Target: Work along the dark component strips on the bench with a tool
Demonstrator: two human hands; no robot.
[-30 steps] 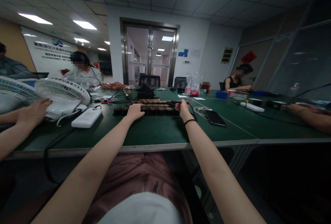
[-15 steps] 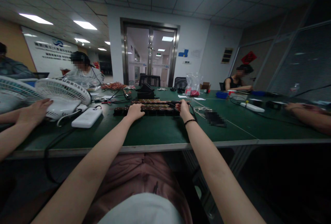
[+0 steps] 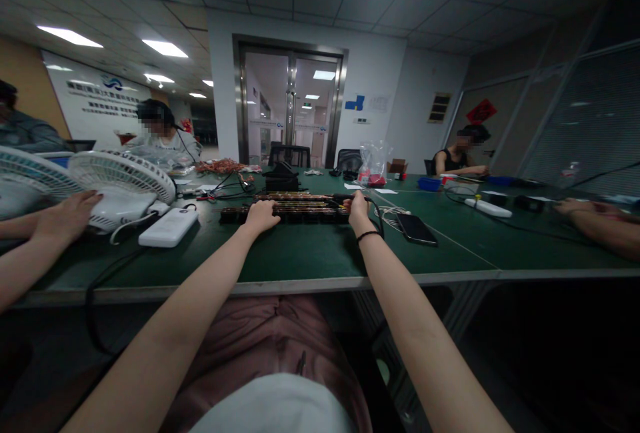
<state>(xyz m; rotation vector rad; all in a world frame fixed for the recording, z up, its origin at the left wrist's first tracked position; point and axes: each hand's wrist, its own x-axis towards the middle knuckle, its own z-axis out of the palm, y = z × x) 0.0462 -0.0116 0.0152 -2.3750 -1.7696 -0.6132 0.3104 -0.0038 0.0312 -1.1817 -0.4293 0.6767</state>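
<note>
Both my arms reach forward over the green table (image 3: 300,256). My left hand (image 3: 261,215) rests palm down on the near long dark rack of small brown parts (image 3: 300,213), fingers curled over its front edge. My right hand (image 3: 358,209) is closed round the right end of the racks, by a dark cable. A second long rack (image 3: 293,197) lies just behind the first. A black band sits on my right wrist.
A white power bank (image 3: 169,227) and white fans (image 3: 120,183) stand at left, with another person's hand (image 3: 65,216) beside them. A dark phone (image 3: 416,228) lies right of my right hand. A co-worker's forearm (image 3: 603,223) rests at far right. Two seated people work at the far side.
My right hand has shifted slightly right along the rack end. The forearm at the far right has drawn a little further right. My left hand has not moved.
</note>
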